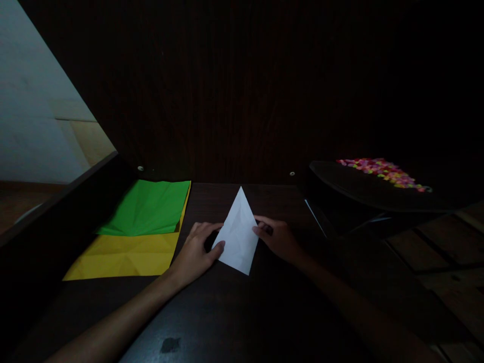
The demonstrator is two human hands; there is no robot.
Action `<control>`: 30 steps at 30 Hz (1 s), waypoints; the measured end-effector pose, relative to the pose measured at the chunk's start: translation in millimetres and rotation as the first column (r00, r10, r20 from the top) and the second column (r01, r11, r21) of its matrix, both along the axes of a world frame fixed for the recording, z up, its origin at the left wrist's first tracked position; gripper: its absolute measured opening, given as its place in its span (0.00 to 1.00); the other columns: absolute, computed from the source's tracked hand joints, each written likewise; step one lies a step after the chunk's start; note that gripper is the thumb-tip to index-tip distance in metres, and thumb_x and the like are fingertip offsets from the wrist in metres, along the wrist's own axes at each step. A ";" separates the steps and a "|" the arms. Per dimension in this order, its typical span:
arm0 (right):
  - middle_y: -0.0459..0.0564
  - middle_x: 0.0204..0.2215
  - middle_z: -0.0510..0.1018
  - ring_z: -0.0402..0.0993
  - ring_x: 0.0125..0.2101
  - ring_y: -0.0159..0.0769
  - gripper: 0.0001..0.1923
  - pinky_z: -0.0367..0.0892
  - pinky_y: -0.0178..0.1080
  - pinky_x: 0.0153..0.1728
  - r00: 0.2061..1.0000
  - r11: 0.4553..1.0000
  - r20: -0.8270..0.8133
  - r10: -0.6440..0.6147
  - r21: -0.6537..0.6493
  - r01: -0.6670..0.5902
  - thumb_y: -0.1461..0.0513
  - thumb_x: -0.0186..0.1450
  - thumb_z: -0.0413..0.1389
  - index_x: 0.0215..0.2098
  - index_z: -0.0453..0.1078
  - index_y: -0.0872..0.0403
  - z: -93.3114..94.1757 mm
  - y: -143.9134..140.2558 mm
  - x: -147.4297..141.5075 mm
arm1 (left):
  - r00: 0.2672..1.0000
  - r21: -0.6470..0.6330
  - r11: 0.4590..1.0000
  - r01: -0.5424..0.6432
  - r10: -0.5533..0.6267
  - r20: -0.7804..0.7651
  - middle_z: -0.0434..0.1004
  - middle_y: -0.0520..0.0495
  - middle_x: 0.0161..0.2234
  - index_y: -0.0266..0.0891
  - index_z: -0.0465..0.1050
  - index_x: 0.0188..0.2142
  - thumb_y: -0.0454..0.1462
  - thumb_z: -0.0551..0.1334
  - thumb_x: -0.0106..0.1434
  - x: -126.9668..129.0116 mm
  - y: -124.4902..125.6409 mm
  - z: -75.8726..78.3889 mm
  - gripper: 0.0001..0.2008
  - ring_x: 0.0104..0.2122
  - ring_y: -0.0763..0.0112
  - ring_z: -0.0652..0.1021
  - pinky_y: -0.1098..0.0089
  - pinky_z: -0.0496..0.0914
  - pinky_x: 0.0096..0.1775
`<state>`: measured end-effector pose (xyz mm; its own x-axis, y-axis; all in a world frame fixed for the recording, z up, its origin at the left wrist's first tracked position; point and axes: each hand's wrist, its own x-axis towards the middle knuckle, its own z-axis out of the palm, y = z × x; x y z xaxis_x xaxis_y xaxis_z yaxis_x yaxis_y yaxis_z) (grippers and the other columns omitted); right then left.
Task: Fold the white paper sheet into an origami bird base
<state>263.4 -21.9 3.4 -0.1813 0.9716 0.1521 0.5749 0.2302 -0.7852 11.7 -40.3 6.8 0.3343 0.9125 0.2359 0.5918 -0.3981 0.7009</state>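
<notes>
A folded sheet of white paper (239, 237) with a pointed top is between my hands over the dark wooden surface. My left hand (200, 247) grips its left edge, thumb on the front and fingers partly behind it. On the opposite edge, my right hand (278, 236) pinches the paper between thumb and index finger. Faint creases show on the paper's face. To the left lies a creased green sheet (147, 209) on top of a larger yellow sheet (124, 257).
A dark panel (234, 91) rises behind the surface, and a low ledge (64, 194) borders the left. At right, a dark curved object (363, 194) carries a string of pink, red and yellow pieces (385, 171). A tiled floor (434, 247) shows beyond the right side.
</notes>
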 end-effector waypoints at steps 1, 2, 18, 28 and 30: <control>0.48 0.29 0.77 0.72 0.30 0.37 0.16 0.66 0.42 0.35 0.998 0.999 0.064 -0.001 0.040 -0.002 0.59 0.64 0.55 0.49 0.73 0.52 0.0 -0.4 -0.3 | 0.999 0.023 1.000 0.013 -0.011 -0.048 0.74 0.44 0.44 0.41 0.71 0.53 0.38 0.61 0.63 0.4 -0.8 0.9 0.19 0.45 0.57 0.71 0.55 0.67 0.49; 0.48 0.30 0.77 0.72 0.31 0.38 0.16 0.66 0.44 0.37 0.993 0.997 0.116 -0.004 0.079 -0.005 0.59 0.64 0.55 0.50 0.73 0.52 0.0 -0.6 -0.6 | 0.996 0.035 0.999 0.020 -0.017 -0.084 0.74 0.44 0.43 0.40 0.71 0.53 0.39 0.61 0.63 0.9 -1.3 1.6 0.19 0.45 0.56 0.70 0.54 0.67 0.48; 0.52 0.41 0.72 0.67 0.44 0.47 0.24 0.64 0.52 0.47 0.947 0.982 0.302 0.112 0.110 -0.152 0.53 0.58 0.65 0.51 0.73 0.47 -1.5 -0.4 5.3 | 0.987 0.044 0.998 0.042 -0.035 -0.155 0.71 0.45 0.40 0.39 0.70 0.52 0.38 0.61 0.61 1.2 -1.7 1.0 0.19 0.42 0.57 0.69 0.56 0.65 0.45; 0.50 0.36 0.74 0.68 0.41 0.44 0.12 0.65 0.47 0.44 0.956 0.986 0.291 0.026 0.152 -0.073 0.60 0.58 0.65 0.41 0.74 0.50 -1.3 1.1 1.4 | 0.998 0.016 0.998 0.055 -0.055 0.023 0.72 0.48 0.39 0.41 0.68 0.43 0.33 0.64 0.56 1.9 -0.3 0.1 0.14 0.41 0.62 0.72 0.62 0.68 0.43; 0.50 0.36 0.74 0.68 0.41 0.44 0.09 0.64 0.47 0.44 0.955 0.986 0.297 0.026 0.150 -0.074 0.60 0.59 0.64 0.39 0.74 0.51 -1.3 0.8 0.8 | 0.997 -0.011 0.998 0.060 -0.060 0.042 0.72 0.48 0.39 0.41 0.68 0.43 0.33 0.65 0.57 1.7 -0.7 -1.6 0.14 0.40 0.63 0.73 0.63 0.68 0.42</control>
<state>264.2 -21.1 2.2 -0.2885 0.9281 0.2353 0.7586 0.3715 -0.5353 13.3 -40.9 5.2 0.3785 0.8941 0.2393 0.5375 -0.4228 0.7296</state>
